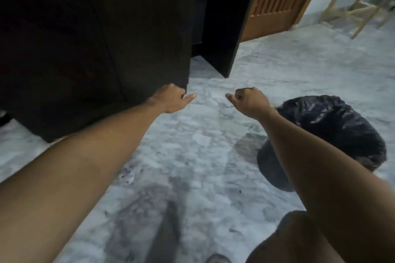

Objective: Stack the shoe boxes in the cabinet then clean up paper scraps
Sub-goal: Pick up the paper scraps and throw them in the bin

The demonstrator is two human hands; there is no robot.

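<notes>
A pale marbled floor (203, 139) fills most of the frame. The dark cabinet (89, 34) takes the upper left, its shelves open at top centre. A bin lined with a black bag (333, 126) sits at right. The left hand (171, 99) grips the lower corner of the cabinet's door, thumb out. The right hand (249, 100) is a closed fist, holding nothing visible. No shoe boxes or scraps show clearly.

Cabinet (96, 38) stands left, bin (333, 130) on floor (192, 156) right.
</notes>
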